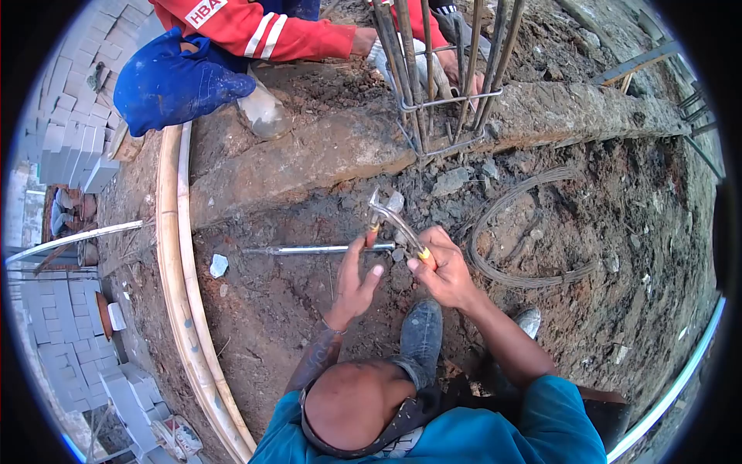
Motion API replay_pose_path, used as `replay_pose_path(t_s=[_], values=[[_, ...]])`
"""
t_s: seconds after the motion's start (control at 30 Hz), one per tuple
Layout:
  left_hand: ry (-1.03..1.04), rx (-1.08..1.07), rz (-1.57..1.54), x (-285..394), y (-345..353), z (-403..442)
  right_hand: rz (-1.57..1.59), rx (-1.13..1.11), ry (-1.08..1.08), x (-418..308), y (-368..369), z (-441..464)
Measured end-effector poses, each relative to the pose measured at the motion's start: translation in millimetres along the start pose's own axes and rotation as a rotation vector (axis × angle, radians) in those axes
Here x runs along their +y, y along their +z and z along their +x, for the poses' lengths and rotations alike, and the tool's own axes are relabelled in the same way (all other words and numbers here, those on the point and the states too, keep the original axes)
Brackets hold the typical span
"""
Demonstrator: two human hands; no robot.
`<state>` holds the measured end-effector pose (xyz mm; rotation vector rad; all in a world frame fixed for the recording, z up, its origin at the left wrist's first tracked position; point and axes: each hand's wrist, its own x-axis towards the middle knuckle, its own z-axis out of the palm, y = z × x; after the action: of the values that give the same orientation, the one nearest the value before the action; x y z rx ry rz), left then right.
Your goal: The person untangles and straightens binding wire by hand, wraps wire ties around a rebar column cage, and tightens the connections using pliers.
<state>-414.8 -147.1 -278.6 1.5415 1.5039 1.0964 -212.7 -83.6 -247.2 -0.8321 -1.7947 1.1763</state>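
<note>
My right hand (444, 267) is closed around one yellow-ended handle of a pair of metal pincers (396, 218). The handles are spread, with the jaws pointing away from me. At the other, red-and-yellow handle is my left hand (355, 284), its fingers against the grip and its thumb held apart. Below the tool a shiny metal bar (328, 249) lies on the dirt, one end close to my left fingers. To the right of my right hand rests a coil of thin tie wire (483, 240) on the ground.
Ahead, a rebar cage (429, 77) with square stirrups stands at a concrete beam (309, 166). A co-worker's red sleeves (309, 37) and hands reach around its bars. Bamboo poles (182, 286) run along the left, with stacked grey blocks (77, 151) beyond. My boot (421, 332) is on muddy soil.
</note>
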Motion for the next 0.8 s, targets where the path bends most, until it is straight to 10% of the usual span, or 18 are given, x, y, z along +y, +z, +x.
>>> replay_pose_path(t_s=[0.17, 0.23, 0.33, 0.53, 0.8], values=[[-0.047, -0.225, -0.009, 36, 62, 16, 0.035, 0.261, 0.063, 5, 15, -6], [0.150, -0.204, 0.209, 22, 50, 35, 0.127, 0.378, 0.465, 20, 10, -13], [0.090, 0.166, 0.209, 20, 32, 78, 0.020, 0.367, 0.567, 58, 7, -18], [0.051, -0.081, 0.442, -16, 60, 115, 0.335, 0.255, 0.717, 90, 24, 0], [0.008, 0.015, 0.456, -13, 64, 116, -0.054, 0.309, 0.348, 127, 37, 0]])
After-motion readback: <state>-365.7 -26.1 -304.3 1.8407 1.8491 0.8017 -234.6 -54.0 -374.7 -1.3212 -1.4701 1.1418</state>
